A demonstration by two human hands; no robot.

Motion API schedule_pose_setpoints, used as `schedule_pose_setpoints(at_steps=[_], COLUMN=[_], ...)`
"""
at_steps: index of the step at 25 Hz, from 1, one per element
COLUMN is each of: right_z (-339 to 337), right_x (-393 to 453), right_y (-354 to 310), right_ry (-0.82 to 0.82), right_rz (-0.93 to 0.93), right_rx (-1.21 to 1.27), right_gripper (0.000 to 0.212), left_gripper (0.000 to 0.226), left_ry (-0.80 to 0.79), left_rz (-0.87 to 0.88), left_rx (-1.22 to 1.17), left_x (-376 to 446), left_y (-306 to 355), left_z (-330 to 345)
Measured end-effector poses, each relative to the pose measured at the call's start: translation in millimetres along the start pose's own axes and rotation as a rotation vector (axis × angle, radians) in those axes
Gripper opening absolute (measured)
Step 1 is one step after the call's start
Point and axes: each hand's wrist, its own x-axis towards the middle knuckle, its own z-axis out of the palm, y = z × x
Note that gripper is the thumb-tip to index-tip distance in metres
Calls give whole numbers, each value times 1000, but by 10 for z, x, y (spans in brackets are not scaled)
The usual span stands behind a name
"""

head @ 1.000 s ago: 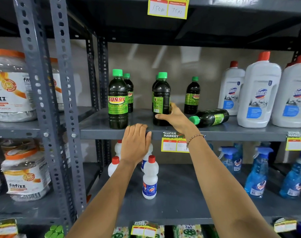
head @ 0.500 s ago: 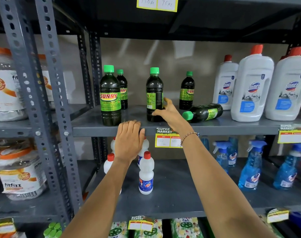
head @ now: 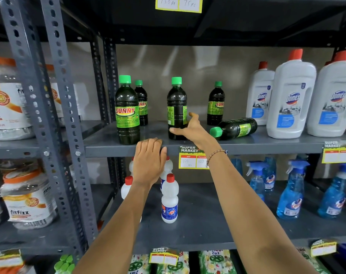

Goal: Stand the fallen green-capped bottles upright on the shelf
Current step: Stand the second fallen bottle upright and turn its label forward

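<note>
One green-capped bottle [head: 234,128] lies on its side on the shelf [head: 247,145], cap toward the front, just right of the right hand [head: 192,128]. That hand is spread open beside the base of an upright bottle [head: 176,107] (thumb touching it, not wrapped round). The left hand [head: 148,159] rests flat on the shelf edge, holding nothing. Three more bottles stand upright.

Two bare forearms reach up and forward, one hand flat, one hand spread.

The left hand [head: 149,162] lies palm-down with fingers together and extended, thumb tucked alongside, wrist straight. The right hand [head: 194,129] is further forward, fingers loosely spread, thumb pointing left and index finger raised; its wrist wears a thin beaded bracelet [head: 215,155].
</note>
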Motion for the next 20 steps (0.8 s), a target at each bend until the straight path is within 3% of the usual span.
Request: schedule_pose_setpoints(at_steps=[2,5,10,15,20], right_z=[-20,-32,27,-10,51], right_x=[18,-8,27,25,107], right_y=[-13,-1,37,34,105], right_ry=[-18,-42,140,45,155], right_rz=[23,15,-32,-12,-41], right_rx=[20,-9,-212,-68,-118], right_gripper=[109,93,101,92,93], left_gripper=[33,33,31,32,32], left_ry=[-2,-6,-9,-11,-12], left_rz=[-15,-21,-19,-21,-21], left_rx=[-9,-23,-33,-48,-50], left_x=[3,6,0,2,3], left_y=[9,9,1,3,-3], left_z=[-6,-8,-5,-7,-10])
